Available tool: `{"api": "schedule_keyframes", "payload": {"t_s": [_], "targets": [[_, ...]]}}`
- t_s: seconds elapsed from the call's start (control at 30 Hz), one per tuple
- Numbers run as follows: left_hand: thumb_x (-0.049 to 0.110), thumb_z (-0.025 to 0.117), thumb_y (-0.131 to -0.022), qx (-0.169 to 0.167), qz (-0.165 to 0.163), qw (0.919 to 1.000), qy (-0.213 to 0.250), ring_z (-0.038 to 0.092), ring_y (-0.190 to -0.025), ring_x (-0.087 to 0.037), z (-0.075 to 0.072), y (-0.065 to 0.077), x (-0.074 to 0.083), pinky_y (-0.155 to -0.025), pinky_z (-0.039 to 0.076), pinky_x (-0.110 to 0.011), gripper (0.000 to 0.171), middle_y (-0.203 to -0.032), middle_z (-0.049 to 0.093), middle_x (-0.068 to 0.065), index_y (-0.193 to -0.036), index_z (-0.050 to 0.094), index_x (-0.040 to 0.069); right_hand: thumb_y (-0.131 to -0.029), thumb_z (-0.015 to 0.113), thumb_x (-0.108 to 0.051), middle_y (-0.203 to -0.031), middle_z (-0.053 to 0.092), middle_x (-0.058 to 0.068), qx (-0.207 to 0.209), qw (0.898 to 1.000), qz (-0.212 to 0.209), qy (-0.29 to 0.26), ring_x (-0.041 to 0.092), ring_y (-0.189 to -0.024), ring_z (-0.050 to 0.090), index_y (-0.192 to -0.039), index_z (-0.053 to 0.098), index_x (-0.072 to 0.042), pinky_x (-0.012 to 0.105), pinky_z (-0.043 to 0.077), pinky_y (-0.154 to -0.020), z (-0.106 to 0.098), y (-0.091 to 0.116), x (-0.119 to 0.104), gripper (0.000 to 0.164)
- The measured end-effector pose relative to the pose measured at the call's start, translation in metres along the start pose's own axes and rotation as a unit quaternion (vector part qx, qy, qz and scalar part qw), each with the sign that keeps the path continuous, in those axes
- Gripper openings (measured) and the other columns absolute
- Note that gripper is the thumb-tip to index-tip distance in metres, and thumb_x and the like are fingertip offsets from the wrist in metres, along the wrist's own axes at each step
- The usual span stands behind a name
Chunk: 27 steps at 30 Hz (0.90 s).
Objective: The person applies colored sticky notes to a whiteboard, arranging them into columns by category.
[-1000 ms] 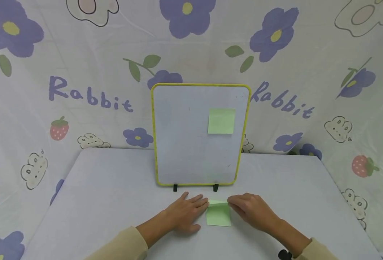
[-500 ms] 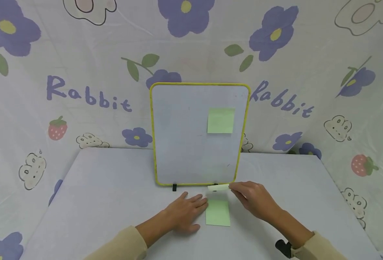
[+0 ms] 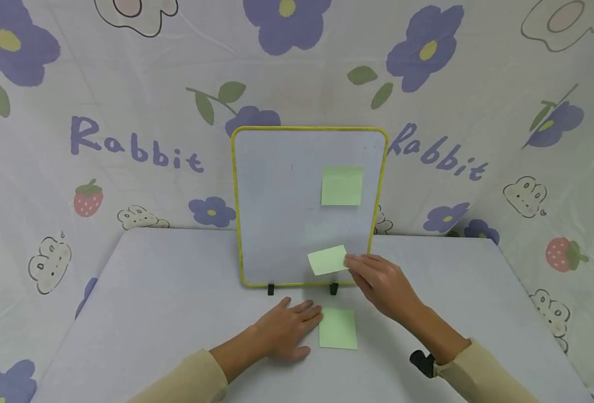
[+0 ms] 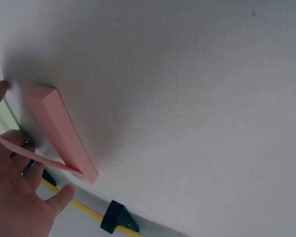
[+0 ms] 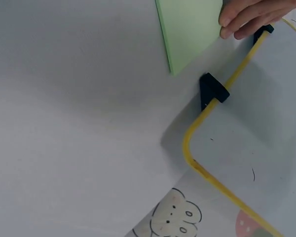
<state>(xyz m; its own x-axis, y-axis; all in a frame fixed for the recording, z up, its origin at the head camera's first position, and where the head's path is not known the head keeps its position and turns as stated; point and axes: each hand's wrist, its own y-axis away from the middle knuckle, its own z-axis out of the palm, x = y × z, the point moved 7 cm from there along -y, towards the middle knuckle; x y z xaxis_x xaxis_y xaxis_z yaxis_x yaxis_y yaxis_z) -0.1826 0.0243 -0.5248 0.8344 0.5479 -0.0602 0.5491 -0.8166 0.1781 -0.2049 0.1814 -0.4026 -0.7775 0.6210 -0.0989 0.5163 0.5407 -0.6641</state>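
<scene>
A light green sticky note (image 3: 328, 260) is pinched by its right edge in my right hand (image 3: 384, 282), raised and tilted before the lower part of the whiteboard (image 3: 276, 212). Below lies the green sticky note pad (image 3: 338, 329). My left hand (image 3: 286, 330) rests on the table with fingers spread, fingertips at the pad's upper left edge. In the left wrist view a pink block (image 4: 64, 131) with a thin curved strip appears beside a hand (image 4: 19, 182); no pink item shows in the head view. The right wrist view has right-hand fingers (image 5: 251, 17) near the pad.
Another green note (image 3: 342, 186) sticks to the board's upper right. The board has a yellow frame and stands on black feet (image 3: 334, 289). A patterned cloth (image 3: 145, 101) hangs behind the white table (image 3: 176, 291).
My right hand has peeled the sheet off the pad and carried it up and slightly left, toward the board's lower part. The left hand has stayed beside the pad.
</scene>
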Motion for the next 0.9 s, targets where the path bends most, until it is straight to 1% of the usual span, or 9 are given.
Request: {"api": "schedule_keyframes", "payload": {"t_s": [0.1,0.2,0.27,0.33,0.47,0.73,0.9], "targets": [[0.052,0.05,-0.097,-0.003,-0.001,1.0,0.004,0.031,-0.146,-0.014,0.0,0.0,0.0,-0.11,0.036,-0.048,0.068,-0.159,0.035,0.004,-0.155,0.038,0.018,-0.076,0.076,0.01,-0.108,0.073,0.016,0.023,1.0,-0.006,0.015,0.031,-0.093,0.072,-0.108,0.072,0.004,0.046,0.056,-0.086,-0.003,-0.006,0.001,0.033],[0.052,0.05,-0.097,0.0,0.0,1.0,0.005,0.032,-0.146,-0.014,0.001,0.001,0.0,-0.11,0.037,-0.048,0.068,-0.159,0.035,0.004,-0.155,0.038,0.018,-0.086,0.069,0.005,-0.109,0.073,0.018,0.049,0.998,-0.006,0.03,0.033,-0.094,0.072,-0.108,0.072,0.005,0.047,0.055,-0.088,-0.007,-0.011,0.002,0.022],[0.052,0.05,-0.097,0.0,0.0,1.0,0.006,0.032,-0.146,-0.014,0.002,0.001,-0.001,-0.11,0.037,-0.048,0.067,-0.159,0.036,0.004,-0.155,0.038,0.018,-0.089,0.067,0.003,-0.109,0.072,0.019,0.064,0.997,-0.003,0.036,0.034,-0.095,0.071,-0.108,0.072,0.006,0.048,0.055,-0.087,-0.01,-0.014,0.003,0.019],[0.052,0.05,-0.097,0.001,0.001,1.0,0.007,0.032,-0.146,-0.014,0.002,0.0,-0.001,-0.11,0.037,-0.048,0.067,-0.159,0.035,0.004,-0.155,0.038,0.018,-0.089,0.067,0.003,-0.109,0.072,0.02,0.074,0.996,0.003,0.044,0.036,-0.095,0.071,-0.109,0.071,0.007,0.05,0.054,-0.087,-0.012,-0.016,0.005,0.02],[0.051,0.05,-0.097,0.0,-0.001,0.9999,0.012,0.031,-0.146,-0.015,0.002,0.001,-0.001,-0.11,0.037,-0.048,0.067,-0.159,0.035,0.004,-0.155,0.038,0.018,-0.08,0.073,0.008,-0.11,0.071,0.022,0.078,0.995,0.02,0.053,0.036,-0.097,0.071,-0.111,0.071,0.007,0.05,0.053,-0.09,-0.011,-0.019,0.011,0.031],[0.051,0.048,-0.099,-0.003,-0.008,0.999,0.044,0.031,-0.147,-0.015,0.002,0.002,-0.001,-0.111,0.036,-0.05,0.066,-0.159,0.035,0.004,-0.155,0.038,0.018,-0.079,0.075,0.009,-0.112,0.071,0.022,0.074,0.995,0.035,0.063,0.037,-0.099,0.07,-0.111,0.071,0.007,0.049,0.053,-0.09,-0.003,-0.019,0.02,0.032],[0.052,0.046,-0.099,-0.007,-0.011,0.9986,0.052,0.03,-0.147,-0.015,0.003,0.001,-0.001,-0.111,0.035,-0.05,0.066,-0.159,0.035,0.004,-0.155,0.038,0.018,-0.079,0.075,0.009,-0.112,0.071,0.021,0.068,0.994,0.047,0.067,0.036,-0.099,0.07,-0.111,0.072,0.006,0.049,0.053,-0.09,0.002,-0.016,0.023,0.032]]}}
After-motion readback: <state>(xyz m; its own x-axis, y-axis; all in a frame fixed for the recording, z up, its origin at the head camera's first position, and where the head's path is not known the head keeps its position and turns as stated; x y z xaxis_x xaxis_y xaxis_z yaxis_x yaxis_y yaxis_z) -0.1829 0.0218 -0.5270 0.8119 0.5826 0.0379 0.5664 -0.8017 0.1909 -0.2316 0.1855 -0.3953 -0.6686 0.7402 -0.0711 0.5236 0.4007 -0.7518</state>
